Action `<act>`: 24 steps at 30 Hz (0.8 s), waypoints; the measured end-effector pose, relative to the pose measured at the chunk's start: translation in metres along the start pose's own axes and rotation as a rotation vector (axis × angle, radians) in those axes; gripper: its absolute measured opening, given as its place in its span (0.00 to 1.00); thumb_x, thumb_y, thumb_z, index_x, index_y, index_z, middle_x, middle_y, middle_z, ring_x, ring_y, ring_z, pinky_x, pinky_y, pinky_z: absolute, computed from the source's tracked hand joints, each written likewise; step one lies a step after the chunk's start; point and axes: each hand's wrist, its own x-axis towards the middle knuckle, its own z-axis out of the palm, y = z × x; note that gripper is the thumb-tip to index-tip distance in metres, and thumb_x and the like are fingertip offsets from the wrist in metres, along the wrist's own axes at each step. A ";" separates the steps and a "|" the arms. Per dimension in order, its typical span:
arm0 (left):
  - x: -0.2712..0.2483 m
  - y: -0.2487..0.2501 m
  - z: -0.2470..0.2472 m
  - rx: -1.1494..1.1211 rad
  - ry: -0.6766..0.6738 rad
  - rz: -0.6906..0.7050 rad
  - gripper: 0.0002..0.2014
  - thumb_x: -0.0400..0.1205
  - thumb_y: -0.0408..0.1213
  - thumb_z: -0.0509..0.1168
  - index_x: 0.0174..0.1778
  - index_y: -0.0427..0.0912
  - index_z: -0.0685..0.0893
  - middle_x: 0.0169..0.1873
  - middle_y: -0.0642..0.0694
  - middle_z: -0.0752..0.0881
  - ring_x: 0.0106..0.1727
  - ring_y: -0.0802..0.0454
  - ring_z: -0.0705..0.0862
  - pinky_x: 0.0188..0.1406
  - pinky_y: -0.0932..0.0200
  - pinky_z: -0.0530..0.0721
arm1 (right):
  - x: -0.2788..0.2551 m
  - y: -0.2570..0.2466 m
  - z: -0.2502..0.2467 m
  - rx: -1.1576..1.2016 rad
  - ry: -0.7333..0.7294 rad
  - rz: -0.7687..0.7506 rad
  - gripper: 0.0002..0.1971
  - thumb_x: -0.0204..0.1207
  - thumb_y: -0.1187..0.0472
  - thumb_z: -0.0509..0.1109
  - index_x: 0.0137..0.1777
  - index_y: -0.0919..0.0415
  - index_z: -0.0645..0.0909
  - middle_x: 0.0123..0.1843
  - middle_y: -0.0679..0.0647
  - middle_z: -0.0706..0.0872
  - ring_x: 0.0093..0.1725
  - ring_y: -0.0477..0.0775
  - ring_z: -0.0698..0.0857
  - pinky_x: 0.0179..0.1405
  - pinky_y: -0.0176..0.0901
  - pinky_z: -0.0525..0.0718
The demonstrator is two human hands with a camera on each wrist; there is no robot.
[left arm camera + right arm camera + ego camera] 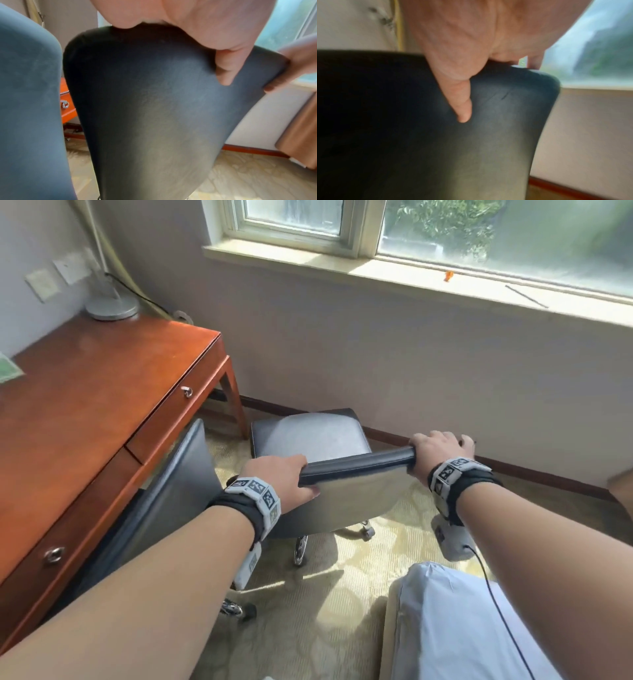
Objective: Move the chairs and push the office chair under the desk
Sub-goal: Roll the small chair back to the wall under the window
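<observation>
A black leather office chair (pixel 349 494) on castors stands on the carpet between the desk and the wall under the window, its seat (pixel 308 436) facing the wall. My left hand (pixel 284 481) grips the left end of its backrest top edge (pixel 356 469), thumb on the rear face (pixel 154 108). My right hand (pixel 442 451) grips the right end, thumb (pixel 462 105) pressed on the backrest's rear (pixel 488 135). A second dark chair (pixel 164 494) leans close by the desk (pixel 89 392), left of the first.
The red-brown desk has drawers with metal pulls (pixel 186 392) and carries a lamp base (pixel 111 308) at its far corner. A bed corner with pale bedding (pixel 462 625) fills the lower right. The wall, its baseboard (pixel 534 470) and the window sill (pixel 411 272) run ahead.
</observation>
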 end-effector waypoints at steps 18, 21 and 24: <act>0.045 0.031 -0.027 -0.280 -0.214 -0.048 0.40 0.78 0.80 0.55 0.72 0.50 0.78 0.59 0.48 0.83 0.62 0.45 0.82 0.63 0.42 0.82 | 0.125 0.016 -0.041 0.298 -0.284 -0.245 0.26 0.82 0.52 0.56 0.74 0.55 0.85 0.87 0.46 0.69 0.94 0.60 0.46 0.89 0.55 0.30; 0.058 0.055 -0.029 -0.292 -0.302 0.012 0.43 0.77 0.80 0.57 0.74 0.46 0.73 0.59 0.47 0.80 0.61 0.45 0.78 0.62 0.41 0.81 | 0.142 0.029 -0.041 0.162 -0.185 -0.268 0.22 0.92 0.62 0.55 0.83 0.51 0.75 0.91 0.48 0.68 0.94 0.62 0.50 0.91 0.66 0.36; 0.075 0.064 -0.038 -0.225 -0.392 0.054 0.48 0.73 0.83 0.57 0.75 0.46 0.71 0.57 0.46 0.78 0.58 0.44 0.80 0.62 0.38 0.83 | 0.147 0.032 -0.048 0.165 -0.150 -0.243 0.29 0.96 0.62 0.47 0.94 0.40 0.51 0.92 0.49 0.66 0.94 0.63 0.53 0.91 0.67 0.43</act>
